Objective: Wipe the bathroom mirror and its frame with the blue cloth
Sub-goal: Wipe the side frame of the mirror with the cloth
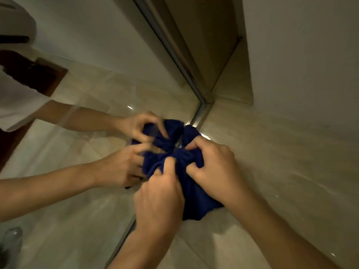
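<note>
Both hands bunched on the blue cloth (194,193) at the mirror's (93,94) right edge, against its metal frame (202,111) and the tiled wall (281,152). Left hand (159,199) and right hand (215,169) close together, fingers (194,169) curled tight and pinching folds of the cloth. Reflected in the glass: two arms and the same dark blue bundle.

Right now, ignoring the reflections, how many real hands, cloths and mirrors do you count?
Hands: 2, left hand and right hand, both gripping the cloth.
Blue cloth: 1, bunched against the frame.
Mirror: 1.
Total: 4.
</note>
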